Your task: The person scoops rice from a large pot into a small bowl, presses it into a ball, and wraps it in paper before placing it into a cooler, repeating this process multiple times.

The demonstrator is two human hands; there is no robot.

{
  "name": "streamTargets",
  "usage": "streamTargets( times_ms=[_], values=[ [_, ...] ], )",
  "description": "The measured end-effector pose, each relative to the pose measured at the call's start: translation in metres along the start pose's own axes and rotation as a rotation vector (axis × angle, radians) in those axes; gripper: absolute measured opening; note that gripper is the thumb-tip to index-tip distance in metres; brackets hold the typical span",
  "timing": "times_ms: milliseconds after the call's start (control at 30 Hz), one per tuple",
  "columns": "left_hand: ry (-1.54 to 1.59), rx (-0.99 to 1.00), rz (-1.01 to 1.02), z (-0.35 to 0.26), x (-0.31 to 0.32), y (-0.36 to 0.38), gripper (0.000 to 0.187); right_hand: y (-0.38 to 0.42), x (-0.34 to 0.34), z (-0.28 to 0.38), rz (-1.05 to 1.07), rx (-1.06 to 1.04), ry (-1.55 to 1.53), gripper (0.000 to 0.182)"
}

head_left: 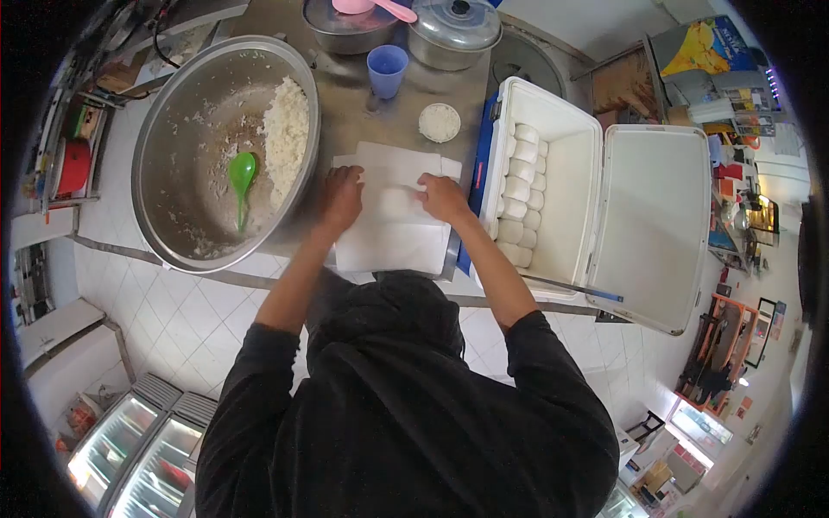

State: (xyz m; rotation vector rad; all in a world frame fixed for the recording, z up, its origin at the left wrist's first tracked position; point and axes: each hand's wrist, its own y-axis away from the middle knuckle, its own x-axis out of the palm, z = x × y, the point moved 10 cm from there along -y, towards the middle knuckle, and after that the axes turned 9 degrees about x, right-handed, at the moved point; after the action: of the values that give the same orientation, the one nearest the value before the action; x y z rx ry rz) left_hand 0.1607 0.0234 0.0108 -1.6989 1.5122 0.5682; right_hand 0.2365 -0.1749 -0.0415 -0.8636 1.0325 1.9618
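Note:
White paper sheets point(393, 246) lie stacked on the metal table, the upper one raised and folded around its middle. At its left side my left hand point(343, 198) curls its fingers over the paper edge. My right hand point(443, 198) grips the opposite side, thumb and fingers bent inward. Whether anything lies under the folded part is hidden. Left of the paper stands a wide metal basin point(164, 112) with white rice point(287, 138) heaped along its right side and a green spoon point(243, 173) inside. A small round bowl of white grains point(439, 123) sits beyond my right hand.
To the right, an open cooler point(553, 198) holds stacked white wrapped packets point(518, 186); its lid point(652, 224) is swung outward. Behind the paper are a blue cup point(387, 71), a lidded pot point(453, 39) and a pink ladle point(393, 10) on another pot.

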Motion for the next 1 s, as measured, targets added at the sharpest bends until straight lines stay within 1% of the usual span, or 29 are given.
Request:
streamTargets(
  times_ms=[33, 100, 167, 200, 300, 400, 500, 567, 600, 667, 733, 800, 900, 1000],
  values=[
    [-0.130, 0.144, -0.120, -0.027, -0.015, 0.004, 0.028, -0.002, -0.009, 0.004, -0.077, -0.014, 0.010, 0.020],
    [-0.090, 0.201, 0.079, -0.061, 0.008, 0.031, 0.026, -0.002, -0.024, 0.013, -0.227, -0.043, 0.027, 0.022],
    [-0.121, 0.441, 0.089, -0.095, 0.031, 0.058, 0.034, -0.008, -0.022, 0.025, -0.314, -0.117, 0.130, 0.022],
    [-0.146, 0.447, 0.121, -0.098, 0.042, 0.064, 0.037, -0.012, -0.018, 0.030, -0.361, -0.154, 0.179, 0.023],
    [-0.192, 0.445, 0.183, -0.098, 0.056, 0.061, 0.044, -0.016, 0.003, 0.039, -0.314, -0.201, 0.321, 0.025],
    [-0.182, 0.397, 0.198, -0.096, 0.055, 0.055, 0.048, -0.021, -0.009, 0.024, -0.161, 0.012, 0.186, 0.026],
    [-0.177, 0.385, 0.208, -0.092, 0.055, 0.050, 0.050, -0.019, -0.044, 0.034, -0.219, -0.161, -0.107, 0.036],
    [-0.167, 0.393, 0.198, -0.089, 0.059, 0.051, 0.050, -0.032, -0.038, 0.032, 0.026, -0.147, -0.093, 0.040],
    [-0.164, 0.389, 0.191, -0.089, 0.060, 0.051, 0.047, -0.039, -0.032, 0.031, 0.147, -0.137, -0.086, 0.042],
    [-0.159, 0.383, 0.177, -0.088, 0.061, 0.050, 0.041, -0.049, -0.031, 0.042, 0.179, -0.239, -0.016, 0.040],
    [-0.159, 0.385, 0.171, -0.084, 0.062, 0.050, 0.044, -0.063, -0.026, 0.053, 0.210, -0.316, 0.018, 0.038],
    [-0.150, 0.378, 0.169, -0.081, 0.063, 0.050, 0.045, -0.074, -0.015, 0.064, 0.241, -0.356, 0.012, 0.036],
    [-0.134, 0.366, 0.163, -0.080, 0.060, 0.048, 0.042, -0.070, -0.013, 0.089, 0.383, -0.291, 0.121, 0.032],
    [-0.128, 0.377, 0.142, -0.078, 0.057, 0.045, 0.040, -0.054, -0.007, 0.092, 0.378, -0.406, 0.118, 0.024]
  ],
)
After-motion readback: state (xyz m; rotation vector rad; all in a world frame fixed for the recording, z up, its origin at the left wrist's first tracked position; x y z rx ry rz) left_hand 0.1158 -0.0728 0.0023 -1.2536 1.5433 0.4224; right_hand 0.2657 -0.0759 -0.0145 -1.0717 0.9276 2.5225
